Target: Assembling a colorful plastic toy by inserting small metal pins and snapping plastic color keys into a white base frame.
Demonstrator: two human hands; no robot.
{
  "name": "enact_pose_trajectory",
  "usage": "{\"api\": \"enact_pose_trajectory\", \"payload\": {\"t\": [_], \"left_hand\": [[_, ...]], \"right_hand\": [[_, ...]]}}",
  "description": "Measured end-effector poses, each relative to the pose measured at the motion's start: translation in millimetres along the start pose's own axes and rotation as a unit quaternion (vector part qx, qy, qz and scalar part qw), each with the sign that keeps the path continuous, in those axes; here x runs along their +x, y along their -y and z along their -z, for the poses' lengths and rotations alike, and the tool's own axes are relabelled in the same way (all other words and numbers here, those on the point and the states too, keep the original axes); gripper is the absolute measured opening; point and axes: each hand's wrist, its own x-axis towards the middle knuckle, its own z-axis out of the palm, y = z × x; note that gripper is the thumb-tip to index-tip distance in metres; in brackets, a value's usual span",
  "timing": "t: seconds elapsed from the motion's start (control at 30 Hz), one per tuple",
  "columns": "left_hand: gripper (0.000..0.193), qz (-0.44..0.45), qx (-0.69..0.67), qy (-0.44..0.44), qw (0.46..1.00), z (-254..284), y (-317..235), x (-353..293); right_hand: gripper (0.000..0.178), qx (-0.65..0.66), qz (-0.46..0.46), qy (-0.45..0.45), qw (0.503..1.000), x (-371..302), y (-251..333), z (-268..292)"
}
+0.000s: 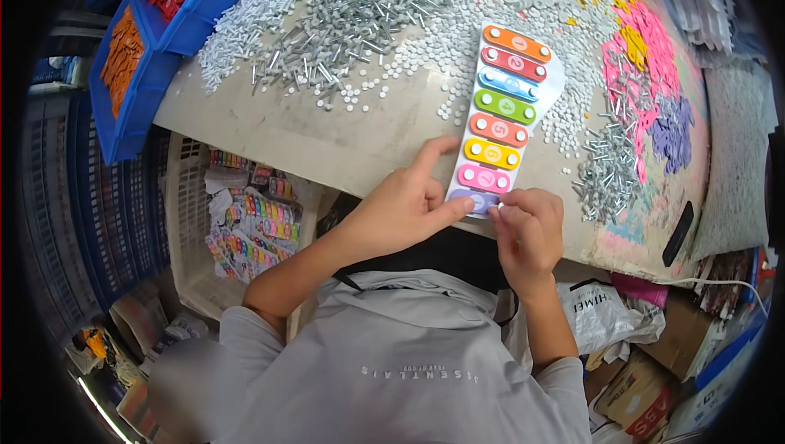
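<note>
A toy xylophone (468, 176) with a white tapering base lies on the table, its narrow end toward me. Several coloured bars cross it, each with white round caps at its ends. My left hand (402, 207) is at the narrow end, thumb pressed on the purple bar (478, 199), index finger stretched along the left edge and the other fingers curled. At that bar's right end, my right hand (527, 227) pinches a small white cap (495, 209), mostly hidden by the fingertips.
Loose metal pins (352, 15), white caps (458, 60) and pink bars (654, 60) lie heaped across the table (245, 129). Blue bins (131, 129) hold orange and red bars at the left. Below the table edge, a pale basket (190, 223) contains finished-looking colourful xylophones.
</note>
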Motion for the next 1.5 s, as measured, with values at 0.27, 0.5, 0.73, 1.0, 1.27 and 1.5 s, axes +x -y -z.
{"api": "enact_pose_trajectory", "payload": {"t": [0.27, 0.5, 0.73, 1.0, 1.27, 1.5], "left_hand": [[0.080, 0.005, 0.060, 0.025, 0.998, 1.0, -6.4, 5.2], [0.082, -0.105, -0.030, 0.016, 0.994, -6.4, 15.6, 19.3], [0.080, -0.115, -0.012, 0.020, 0.993, -8.2, 15.0, 17.5], [0.079, -0.156, -0.009, 0.046, 0.987, 6.5, 21.5, -6.7], [0.103, -0.261, -0.226, -0.267, 0.900, 1.9, 54.5, -85.9], [0.041, -0.073, -0.208, -0.657, 0.721, 88.3, 194.3, -140.6]], "right_hand": [[0.028, 0.334, -0.458, 0.064, 0.821, -5.0, -1.8, 8.3], [0.029, 0.355, -0.485, 0.161, 0.783, 8.0, -4.9, 12.1], [0.034, 0.347, -0.440, 0.186, 0.807, 7.4, -9.7, 10.5], [0.029, 0.295, -0.343, 0.126, 0.883, -6.1, 2.1, 9.5], [0.025, 0.103, 0.139, 0.293, 0.940, 38.6, 87.2, -22.2], [0.020, 0.079, 0.029, 0.176, 0.981, 39.9, 56.6, -42.9]]}}
